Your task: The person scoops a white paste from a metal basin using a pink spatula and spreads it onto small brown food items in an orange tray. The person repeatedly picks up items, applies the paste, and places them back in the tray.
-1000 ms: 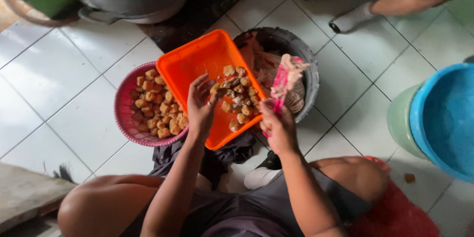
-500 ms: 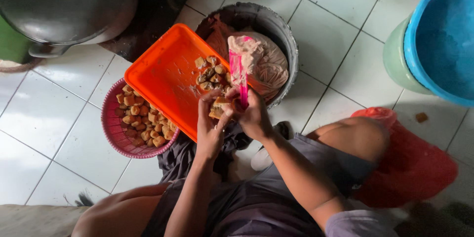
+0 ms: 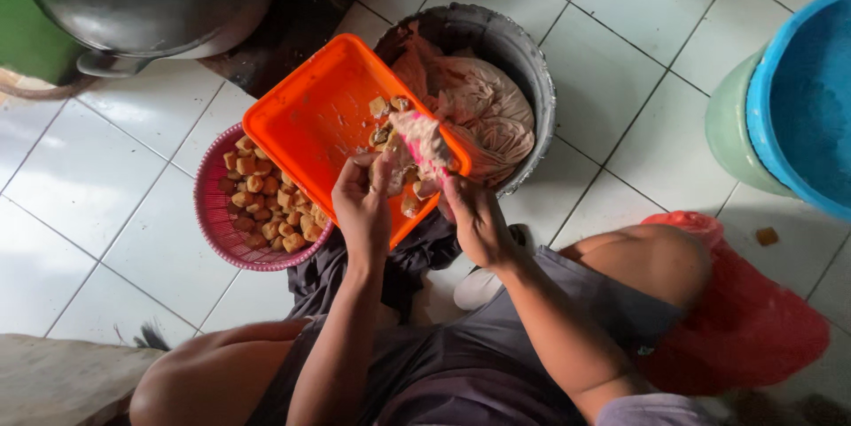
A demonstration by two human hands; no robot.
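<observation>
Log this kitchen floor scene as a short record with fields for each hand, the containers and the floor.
left hand: on the near edge of the orange tray, fingers by the brown pieces
right hand: grips a pink tool coated in pale paste, over the tray
orange tray: tilted, resting across the pink basket and the dark bucket
pink basket: holds many brown fried pieces
dark bucket: holds a pale cloth
blue basin: at the right edge
floor: white tiles
</observation>
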